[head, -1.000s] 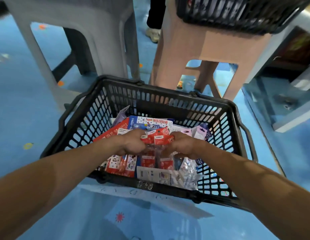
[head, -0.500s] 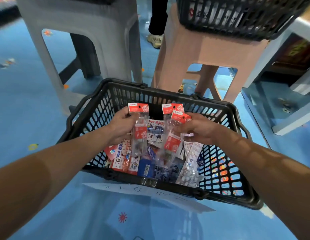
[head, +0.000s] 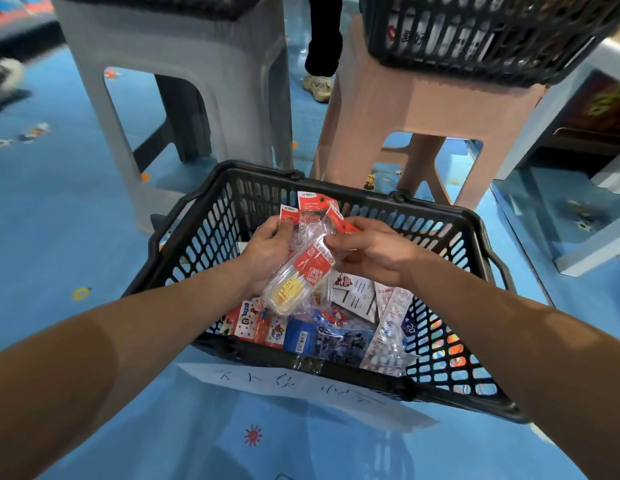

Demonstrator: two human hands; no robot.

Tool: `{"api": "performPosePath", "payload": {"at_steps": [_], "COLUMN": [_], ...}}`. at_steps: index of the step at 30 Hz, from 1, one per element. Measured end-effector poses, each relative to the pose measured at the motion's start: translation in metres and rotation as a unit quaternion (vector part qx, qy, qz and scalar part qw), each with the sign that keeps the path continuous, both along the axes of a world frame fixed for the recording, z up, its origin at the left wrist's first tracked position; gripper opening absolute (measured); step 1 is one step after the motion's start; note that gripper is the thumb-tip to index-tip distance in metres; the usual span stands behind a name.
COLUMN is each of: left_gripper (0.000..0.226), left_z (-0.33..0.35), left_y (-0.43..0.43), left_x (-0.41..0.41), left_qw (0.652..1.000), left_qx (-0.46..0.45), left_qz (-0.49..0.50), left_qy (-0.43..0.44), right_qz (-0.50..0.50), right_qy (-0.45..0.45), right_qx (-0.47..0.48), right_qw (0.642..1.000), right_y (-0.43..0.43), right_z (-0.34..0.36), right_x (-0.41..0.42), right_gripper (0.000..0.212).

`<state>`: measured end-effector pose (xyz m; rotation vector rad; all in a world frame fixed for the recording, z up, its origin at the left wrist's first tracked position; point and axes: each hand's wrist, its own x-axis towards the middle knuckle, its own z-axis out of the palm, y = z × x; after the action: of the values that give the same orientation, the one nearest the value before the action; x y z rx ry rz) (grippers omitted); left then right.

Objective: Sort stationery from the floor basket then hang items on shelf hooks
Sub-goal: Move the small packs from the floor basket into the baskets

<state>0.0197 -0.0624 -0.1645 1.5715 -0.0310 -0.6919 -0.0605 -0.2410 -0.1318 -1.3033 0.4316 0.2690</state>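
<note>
A black plastic floor basket [head: 197,233] stands on the blue floor and holds several stationery packs. Above it, my left hand [head: 267,247] grips a bunch of clear packets with red header cards [head: 312,202]; one clear blister pack with a red label and yellow contents [head: 298,282] hangs down from the bunch. My right hand [head: 371,251] pinches the same bunch from the right side, fingers curled on the packets. Under the hands lie more packs: a red and white cartoon pack [head: 256,323], a blue pack [head: 301,337] and a white card [head: 353,296].
A grey plastic stool [head: 184,64] stands behind the basket on the left, a pink stool [head: 423,105] on the right with a second black basket [head: 492,32] on top. Between them a person's leg and shoe [head: 319,84]. A white handwritten paper [head: 301,389] lies under the basket's near edge.
Both hands lifted the red-topped packets up out of the basket, then brought them together into one bunch; a blister pack now hangs tilted below the hands.
</note>
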Motion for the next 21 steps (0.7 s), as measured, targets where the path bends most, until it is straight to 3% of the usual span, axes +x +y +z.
{"api": "performPosePath", "payload": {"at_steps": [4,7,11,13,14,15,18,21], "left_gripper": [0.031,0.062,0.084,0.116,0.12,0.108,0.042,0.031], "left_z": [0.003,0.005,0.009,0.003,-0.005,-0.003,0.011,0.007], "left_y": [-0.003,-0.004,-0.004,-0.003,-0.003,-0.002,-0.001,-0.003], "left_x": [0.002,0.004,0.005,0.01,0.014,0.013,0.001,0.003], "left_qw": [0.999,0.995,0.993,0.991,0.991,0.992,0.997,0.998], "left_qx": [0.039,0.084,0.087,0.095,0.092,0.08,0.009,-0.014], "left_qz": [-0.015,-0.036,-0.034,-0.049,-0.056,-0.061,-0.027,-0.008], "left_qy": [0.004,0.034,0.072,0.079,0.076,0.072,0.073,0.063], "right_qz": [0.009,-0.008,-0.015,-0.016,-0.015,-0.015,0.004,0.033], "right_qy": [-0.003,-0.014,-0.013,-0.005,-0.002,0.001,0.011,0.032], "right_qx": [-0.003,0.015,0.015,0.005,-0.006,-0.023,-0.128,-0.178], "right_qw": [1.0,1.0,1.0,1.0,1.0,1.0,0.992,0.983], "right_y": [0.003,0.005,0.007,0.009,0.009,0.01,0.013,0.012], "right_z": [0.001,0.001,-0.002,-0.004,-0.006,-0.007,-0.008,-0.003], "right_x": [0.0,0.0,0.003,0.004,0.006,0.007,0.012,0.012], "right_gripper": [0.044,0.043,0.032,0.027,0.023,0.021,0.021,0.023]}}
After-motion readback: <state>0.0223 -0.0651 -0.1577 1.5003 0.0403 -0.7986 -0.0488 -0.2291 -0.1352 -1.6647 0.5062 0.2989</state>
